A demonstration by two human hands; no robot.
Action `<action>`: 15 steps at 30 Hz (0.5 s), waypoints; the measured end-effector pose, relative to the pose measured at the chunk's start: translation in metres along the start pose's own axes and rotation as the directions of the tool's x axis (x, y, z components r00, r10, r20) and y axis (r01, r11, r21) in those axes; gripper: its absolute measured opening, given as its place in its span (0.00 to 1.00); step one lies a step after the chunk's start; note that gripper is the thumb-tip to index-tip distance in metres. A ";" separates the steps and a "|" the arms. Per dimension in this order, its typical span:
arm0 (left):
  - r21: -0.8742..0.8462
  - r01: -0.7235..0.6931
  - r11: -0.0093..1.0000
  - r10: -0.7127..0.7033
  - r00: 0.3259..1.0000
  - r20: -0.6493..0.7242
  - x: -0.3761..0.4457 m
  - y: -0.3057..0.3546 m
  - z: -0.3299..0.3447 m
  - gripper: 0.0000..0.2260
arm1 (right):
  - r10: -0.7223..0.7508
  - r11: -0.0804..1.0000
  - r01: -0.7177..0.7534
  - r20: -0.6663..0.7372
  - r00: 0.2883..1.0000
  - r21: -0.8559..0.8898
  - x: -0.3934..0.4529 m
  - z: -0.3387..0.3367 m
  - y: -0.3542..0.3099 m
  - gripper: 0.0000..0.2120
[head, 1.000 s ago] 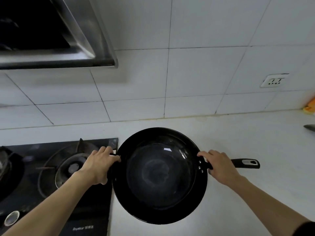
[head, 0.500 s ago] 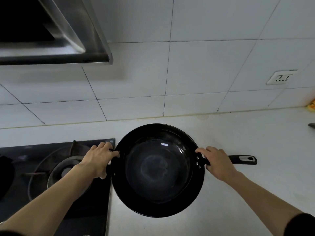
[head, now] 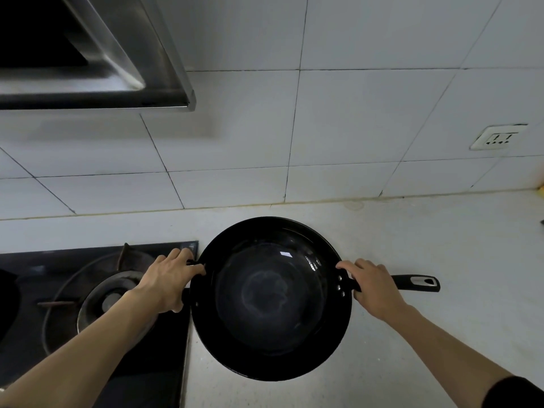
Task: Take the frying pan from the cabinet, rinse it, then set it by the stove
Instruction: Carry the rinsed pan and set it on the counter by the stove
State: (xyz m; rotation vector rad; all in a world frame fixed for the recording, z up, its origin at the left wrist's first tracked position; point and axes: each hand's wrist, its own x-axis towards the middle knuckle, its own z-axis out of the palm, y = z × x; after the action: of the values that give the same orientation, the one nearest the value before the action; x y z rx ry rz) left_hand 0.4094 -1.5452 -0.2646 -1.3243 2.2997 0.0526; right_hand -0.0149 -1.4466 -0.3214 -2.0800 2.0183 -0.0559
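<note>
Pan is black, upright, open side up, sitting over the surface just right of the stove; its left rim reaches the stove edge. Can't tell if the base is fully down or a hair above the surface. Inside shows a glossy sheen and a faint ring mark on the bottom. Could be wet from rinsing, but not certain.

Hands: left hand curled round the small helper grip on the pan's left rim, fingers over the edge. Right hand wrapped round the long handle close to the rivets, w/ the handle end sticking out to the right past the hand.

Progress, as a judgement: pan is out of the cabinet, and it's at the spot by the stove, so the fetch and prob. the rinse are done. No sink or tap in view to confirm the rinse. What's left: settle it flat if not already, let go w/ both hands. Basically the last step.

Around: burner on the stove left of the pan, hood above it, white tiled wall behind, socket on the wall to the right.
</note>
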 end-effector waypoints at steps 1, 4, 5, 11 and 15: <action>0.004 0.003 1.000 -0.003 1.000 -0.003 0.000 0.000 0.000 0.39 | 0.001 1.000 -0.001 -0.001 1.000 0.000 0.000 0.000 0.000 0.32; 0.023 0.001 1.000 0.000 1.000 -0.013 0.001 0.002 0.002 0.39 | -0.006 1.000 0.006 0.007 1.000 -0.010 -0.003 0.000 0.001 0.32; 0.026 -0.002 1.000 0.002 1.000 -0.012 0.001 0.003 0.002 0.40 | -0.011 1.000 0.011 0.008 1.000 -0.016 -0.004 0.000 0.002 0.32; 0.012 -0.004 1.000 0.004 1.000 -0.005 -0.003 0.004 0.000 0.43 | -0.048 0.999 0.048 0.016 0.999 0.010 -0.014 0.003 0.009 0.37; -0.020 0.030 0.999 -0.030 0.999 -0.042 -0.011 0.012 -0.001 0.41 | -0.036 0.999 0.037 -0.028 0.999 0.037 -0.022 0.003 0.018 0.36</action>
State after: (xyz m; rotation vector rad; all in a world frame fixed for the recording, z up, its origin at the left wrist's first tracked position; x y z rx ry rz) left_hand 0.4040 -1.5302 -0.2615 -1.3815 2.3189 0.0373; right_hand -0.0327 -1.4246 -0.3251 -2.1040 1.9791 -0.1283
